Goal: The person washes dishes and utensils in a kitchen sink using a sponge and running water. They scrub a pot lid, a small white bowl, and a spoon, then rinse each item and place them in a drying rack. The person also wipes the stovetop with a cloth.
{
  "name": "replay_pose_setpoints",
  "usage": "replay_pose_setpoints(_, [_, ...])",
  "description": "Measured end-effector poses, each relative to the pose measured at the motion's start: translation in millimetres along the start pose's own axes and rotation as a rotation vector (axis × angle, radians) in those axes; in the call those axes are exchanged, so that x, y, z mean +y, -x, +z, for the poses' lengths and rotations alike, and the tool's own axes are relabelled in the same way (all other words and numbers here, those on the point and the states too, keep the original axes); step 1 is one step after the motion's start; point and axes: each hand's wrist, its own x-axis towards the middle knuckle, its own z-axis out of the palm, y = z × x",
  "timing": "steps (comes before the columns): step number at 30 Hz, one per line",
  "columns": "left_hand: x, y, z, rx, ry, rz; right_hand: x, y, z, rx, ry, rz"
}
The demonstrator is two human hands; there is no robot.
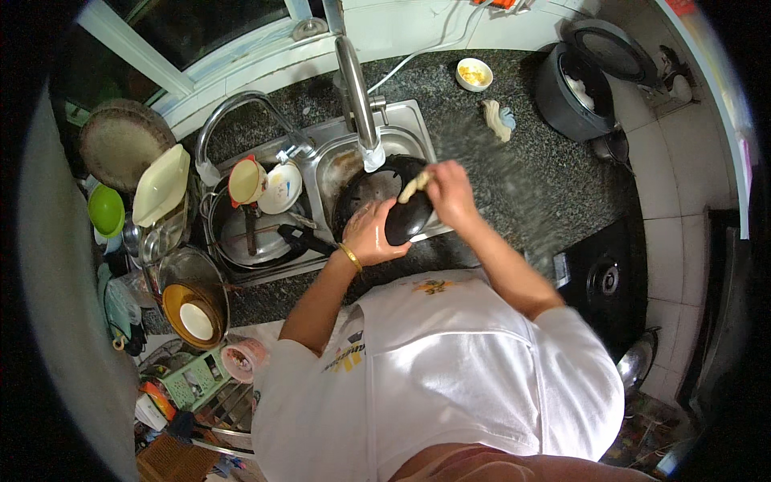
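Over the right basin of the steel sink (426, 129), my left hand (371, 234) grips a dark, rounded, shiny bowl or lid (408, 220) at its lower left edge. My right hand (449, 191) pinches a pale cloth (415, 185) against the upper part of that dark piece. Beneath it, a black pan (374, 185) lies in the basin, partly covered by my left hand. The tall steel faucet (355, 84), with a white wrap at its spout, stands just above the pan. Whether water runs is unclear.
Left basin: a large pan (226, 238), a red-rimmed cream pot (246, 182) and a white dish (281, 189). Stacked bowls and a green bowl (106, 210) stand further left. On the granite counter are a small white bowl (474, 75), a crumpled cloth (496, 120) and an open rice cooker (566, 99).
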Motion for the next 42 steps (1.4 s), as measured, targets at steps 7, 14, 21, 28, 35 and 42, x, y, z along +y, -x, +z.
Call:
replay_pose_setpoints(7, [-9.8, 9.5, -20.4, -0.030, -0.119, 0.286, 16.6, -24.1, -2.3, -0.563, -0.083, -0.456])
replay_pose_setpoints(14, [-11.0, 13.6, -34.0, -0.111, -0.163, 0.434, 62.4, -52.3, 21.7, -0.312, -0.378, 0.068])
replay_pose_setpoints(21, [-14.3, 4.8, -50.8, -0.225, -0.317, 0.533, 54.8, -80.5, 21.7, -0.361, -0.895, 0.671])
replay_pose_setpoints(28, [-6.1, -0.9, -52.2, -0.323, -0.381, 0.591, 44.7, -86.0, 82.7, -0.463, 0.167, 0.048])
replay_pose_setpoints(35, [-17.9, -1.5, -60.5, -0.366, -0.417, 0.537, 12.6, -79.7, 94.6, -0.435, 0.106, -0.295])
replay_pose_setpoints(42, [-27.7, 4.3, -55.2, -0.358, -0.319, 0.493, 24.3, -102.8, 30.4, -0.374, -0.742, 0.516])
